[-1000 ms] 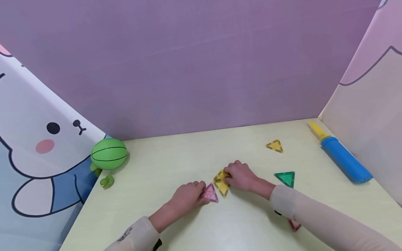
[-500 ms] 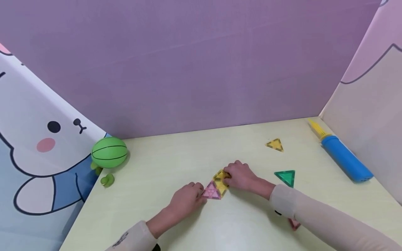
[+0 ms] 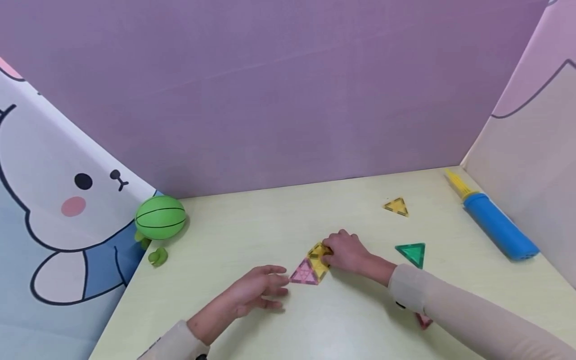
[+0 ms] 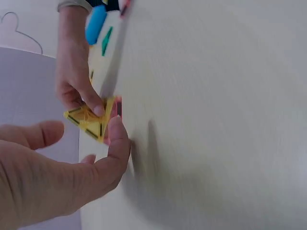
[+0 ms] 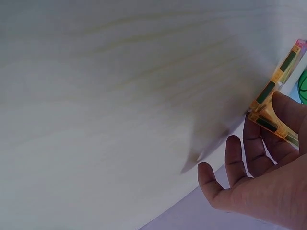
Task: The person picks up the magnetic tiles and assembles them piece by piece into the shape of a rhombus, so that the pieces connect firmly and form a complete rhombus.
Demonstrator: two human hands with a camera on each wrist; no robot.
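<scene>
My right hand (image 3: 348, 252) pinches a translucent yellow triangular magnetic tile (image 5: 268, 120) between thumb and index finger, its other fingers loosely bent. A second yellow triangle (image 3: 320, 269) adjoins it, set at an angle in the right wrist view. Against the yellow pair's left side, edge to edge, stands a pink triangular magnetic tile (image 3: 304, 273). Just left of the pink tile is my left hand (image 3: 256, 292), fingers spread and holding nothing. In the left wrist view its fingertips overlap the pink tile's edge (image 4: 119, 106). My right fingers partly cover the yellow tiles.
Another yellow triangle (image 3: 397, 206) lies at the back right, a green triangle (image 3: 413, 253) nearer. A red-pink tile (image 3: 423, 320) is partly under the right sleeve. A blue pump (image 3: 499, 225) lies far right; a green ball (image 3: 160, 217) and small green toy (image 3: 158, 256) sit left.
My left hand moved the pink tile right against the yellow tiles, then let go, spread its fingers and drew back left. My right hand keeps its pinch in nearly the same place.
</scene>
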